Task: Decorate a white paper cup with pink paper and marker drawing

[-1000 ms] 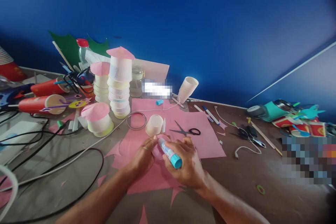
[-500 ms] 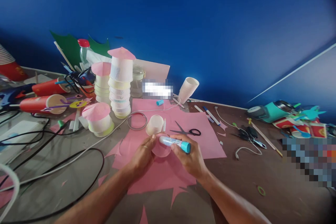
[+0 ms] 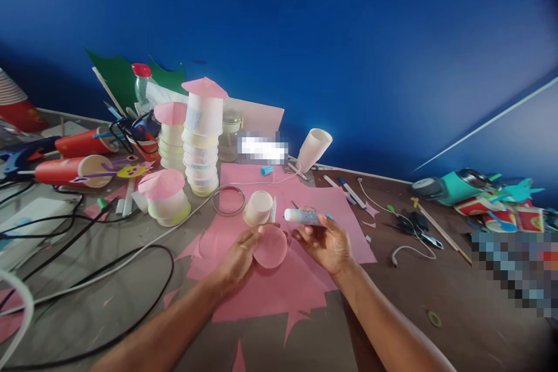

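Between the thumb and fingers of my left hand (image 3: 239, 256) is a round pink paper disc (image 3: 271, 248), held by its left edge. My right hand (image 3: 328, 246) grips an uncapped glue stick (image 3: 301, 217), its white end pointing left, just above and to the right of the disc and apart from it. A white paper cup (image 3: 258, 207) stands right behind the disc on pink paper sheets (image 3: 261, 296). The glue stick's blue cap (image 3: 267, 170) lies farther back. Scissors lie on the paper, mostly hidden behind my right hand.
To the left stand cup towers with pink cone roofs (image 3: 204, 88) and a shorter roofed cup (image 3: 162, 185). Black and white cables (image 3: 168, 267) cross the left side. A leaning cup stack (image 3: 314, 148), markers (image 3: 355, 193) and keys (image 3: 414, 221) lie toward the right.
My right hand has moved the glue stick up and right, off the pink disc, and turned it more level. My left hand still holds the disc, which now shows more fully.
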A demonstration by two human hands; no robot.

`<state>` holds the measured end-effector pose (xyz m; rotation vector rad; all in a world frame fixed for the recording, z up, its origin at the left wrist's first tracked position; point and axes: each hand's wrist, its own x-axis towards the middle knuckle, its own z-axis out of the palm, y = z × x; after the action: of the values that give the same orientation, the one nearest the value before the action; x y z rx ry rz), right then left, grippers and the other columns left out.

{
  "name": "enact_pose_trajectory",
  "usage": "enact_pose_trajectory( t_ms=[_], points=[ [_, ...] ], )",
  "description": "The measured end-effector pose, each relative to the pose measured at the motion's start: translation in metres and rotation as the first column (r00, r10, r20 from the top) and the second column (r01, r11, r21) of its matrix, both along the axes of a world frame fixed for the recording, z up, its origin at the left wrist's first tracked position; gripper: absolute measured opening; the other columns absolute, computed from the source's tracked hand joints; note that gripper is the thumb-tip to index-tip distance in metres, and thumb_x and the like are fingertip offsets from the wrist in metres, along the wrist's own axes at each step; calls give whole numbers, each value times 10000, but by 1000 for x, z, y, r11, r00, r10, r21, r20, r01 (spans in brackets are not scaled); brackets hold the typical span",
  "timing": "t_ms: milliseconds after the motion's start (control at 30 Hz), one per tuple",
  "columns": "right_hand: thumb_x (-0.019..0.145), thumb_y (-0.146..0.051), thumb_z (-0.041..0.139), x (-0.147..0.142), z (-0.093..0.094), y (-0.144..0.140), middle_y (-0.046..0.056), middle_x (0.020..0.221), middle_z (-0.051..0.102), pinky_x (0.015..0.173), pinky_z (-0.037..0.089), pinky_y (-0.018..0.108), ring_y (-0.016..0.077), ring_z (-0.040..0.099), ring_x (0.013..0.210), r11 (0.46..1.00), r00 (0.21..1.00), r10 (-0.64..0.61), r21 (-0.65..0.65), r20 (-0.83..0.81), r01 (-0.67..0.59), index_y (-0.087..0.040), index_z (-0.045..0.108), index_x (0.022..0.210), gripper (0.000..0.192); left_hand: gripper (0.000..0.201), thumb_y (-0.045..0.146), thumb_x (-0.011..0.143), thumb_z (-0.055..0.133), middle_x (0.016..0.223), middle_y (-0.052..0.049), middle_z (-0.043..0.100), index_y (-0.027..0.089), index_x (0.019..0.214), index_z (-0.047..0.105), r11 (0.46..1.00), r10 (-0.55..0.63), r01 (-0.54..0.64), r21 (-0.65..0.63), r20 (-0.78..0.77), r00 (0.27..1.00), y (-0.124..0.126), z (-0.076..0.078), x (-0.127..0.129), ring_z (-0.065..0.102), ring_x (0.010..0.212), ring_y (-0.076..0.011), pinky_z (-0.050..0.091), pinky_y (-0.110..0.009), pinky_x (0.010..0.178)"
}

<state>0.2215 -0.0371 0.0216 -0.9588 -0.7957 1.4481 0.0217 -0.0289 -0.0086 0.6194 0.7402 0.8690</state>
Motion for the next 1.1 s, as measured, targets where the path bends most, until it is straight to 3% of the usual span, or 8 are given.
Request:
enact_pose_trajectory(
  t_ms=[133, 233, 367, 467, 633, 900, 1000, 1100],
  points=[
    [757, -666, 605, 4, -2, -1, -35, 553, 535, 668, 469, 392, 119, 340, 445, 996, 999, 32, 84, 6, -32, -238, 724, 928, 476, 505, 510, 789, 728, 1187, -159, 718, 152, 1146, 710, 998, -66, 65, -10, -78, 995, -4, 6, -1, 588, 1214, -336, 395, -464, 1060],
    [793, -718, 534, 6, -2, -1, -15, 585, 590, 723, 486, 422, 129, 412, 460, 996, 988, 78, 54, -134, -71, -224, 729, 962, 558, 521, 568, 854, 612, 1249, -136, 692, 170, 1180, 695, 990, -66, 84, 113, -148, 987, -2, 10, -4, 574, 1232, -328, 404, -460, 1061],
    [797, -530, 645, 4, -2, -2, 3, 663, 672, 795, 501, 430, 110, 447, 467, 991, 943, 129, 14, -308, -132, -207, 729, 979, 380, 513, 603, 906, 474, 1256, -89, 696, 206, 1108, 729, 935, -8, 151, 322, -403, 915, 6, 13, -10, 546, 1258, -287, 364, -398, 1118],
    [704, -345, 719, 2, -3, -2, 15, 759, 706, 808, 504, 411, 112, 494, 525, 986, 929, 168, 74, -330, -152, -214, 724, 940, 270, 500, 611, 900, 470, 1218, -78, 709, 221, 1063, 738, 899, -4, 201, 390, -450, 893, 8, 18, -14, 575, 1209, -271, 383, -368, 1104],
    [653, -221, 696, -1, -6, -3, 23, 824, 696, 748, 490, 340, 165, 589, 716, 984, 955, 167, 96, -245, -148, -213, 714, 998, 346, 479, 604, 884, 514, 1111, -96, 736, 201, 1044, 717, 894, -19, 215, 393, -446, 895, 7, 26, -16, 613, 1146, -282, 418, -396, 1060],
    [647, -235, 824, -10, -7, -7, -2, 829, 671, 649, 452, 242, 137, 570, 726, 986, 983, 161, 61, -84, -156, -237, 683, 1088, 463, 421, 547, 876, 581, 896, -75, 737, 178, 1063, 657, 861, -53, 247, 444, -405, 913, 11, 19, -15, 678, 914, -228, 510, -365, 891],
    [648, -279, 865, -16, -7, -7, -12, 813, 655, 626, 459, 242, 133, 569, 699, 983, 988, 153, 100, 3, -152, -255, 664, 1077, 474, 389, 510, 884, 583, 982, -95, 733, 184, 1088, 640, 809, 7, 286, 514, -494, 869, 10, 18, -15, 676, 962, -233, 520, -355, 874],
    [659, -317, 878, -22, -6, -8, -19, 814, 636, 632, 478, 248, 132, 579, 702, 980, 989, 126, 143, 83, -136, -259, 635, 1043, 459, 341, 455, 901, 577, 1088, -116, 719, 186, 1102, 640, 709, 94, 362, 606, -590, 802, 9, 20, -16, 660, 1039, -246, 509, -373, 913]
  ],
)
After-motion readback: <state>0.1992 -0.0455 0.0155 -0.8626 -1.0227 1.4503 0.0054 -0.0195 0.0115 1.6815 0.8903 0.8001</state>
